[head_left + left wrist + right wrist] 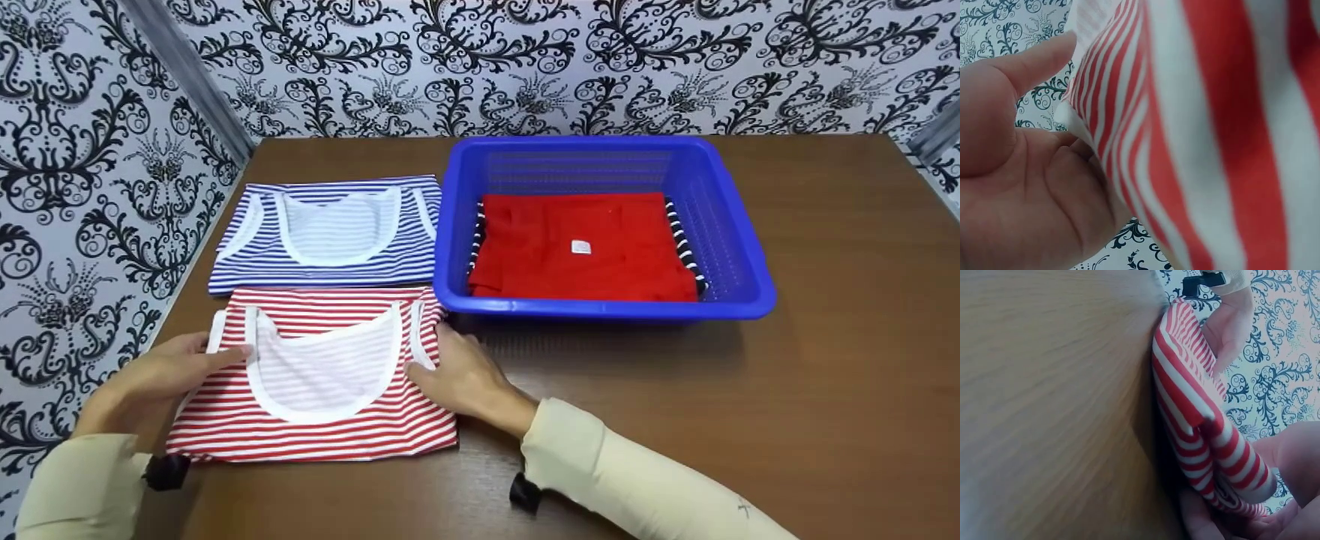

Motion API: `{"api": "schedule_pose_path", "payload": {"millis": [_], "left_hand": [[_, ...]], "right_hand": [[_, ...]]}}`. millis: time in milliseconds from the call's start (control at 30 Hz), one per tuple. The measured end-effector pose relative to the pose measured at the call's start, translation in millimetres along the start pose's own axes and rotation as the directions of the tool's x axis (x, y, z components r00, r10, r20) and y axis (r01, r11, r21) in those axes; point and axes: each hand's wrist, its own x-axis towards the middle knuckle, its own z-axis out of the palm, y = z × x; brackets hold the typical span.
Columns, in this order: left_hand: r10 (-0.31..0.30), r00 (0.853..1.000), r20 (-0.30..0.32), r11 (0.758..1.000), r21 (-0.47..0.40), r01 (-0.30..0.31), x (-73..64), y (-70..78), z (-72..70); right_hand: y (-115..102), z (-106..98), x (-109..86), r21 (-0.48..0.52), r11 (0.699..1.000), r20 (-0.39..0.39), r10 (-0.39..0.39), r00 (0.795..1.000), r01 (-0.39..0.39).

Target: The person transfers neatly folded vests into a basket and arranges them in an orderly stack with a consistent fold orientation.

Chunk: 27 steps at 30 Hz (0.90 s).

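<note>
A folded tank top (330, 375) with red and white stripes and white neck trim lies at the front left in the head view. My left hand (169, 366) grips its left edge, thumb on top beside the neckline and fingers beneath the cloth. At the opposite edge my right hand (466, 373) pinches the fabric near the armhole, its thumb above and the other fingers tucked under the fold. The right wrist view shows the layered, rolled side of the striped cloth (1185, 399) between thumb and fingers (1199, 514).
Behind it lies a folded blue-striped tank top (337, 225). A blue plastic basket (607, 307) stands right of both, holding a red folded garment (540, 262) over a black-and-white striped one (679, 232). The brown table (847, 337) meets patterned walls (525, 67) at the back and left.
</note>
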Motion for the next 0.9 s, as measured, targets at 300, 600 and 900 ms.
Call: {"api": "schedule_pose_path", "payload": {"millis": [300, 600, 900], "left_hand": [[0.006, 1.0, -0.005, 1.0, -0.003, -0.006, 0.6, -0.8, 4.7], [0.066, 0.998, 0.01, 0.998, 0.004, -0.066, 4.0, -4.1, 5.4], [0.044, 0.999, 0.022, 0.999, 0.01, -0.044, 2.1, -2.5, 4.3]], "right_hand": [[2, 11, -0.7, -0.072, 0.997, -0.048, -0.012, 0.999, 0.008], [4, 13, -5.5, -0.095, 0.994, -0.089, -0.058, 0.994, 0.05], [5, 20, -6.5, -0.029, 0.988, -0.147, -0.156, 0.977, 0.153]]}}
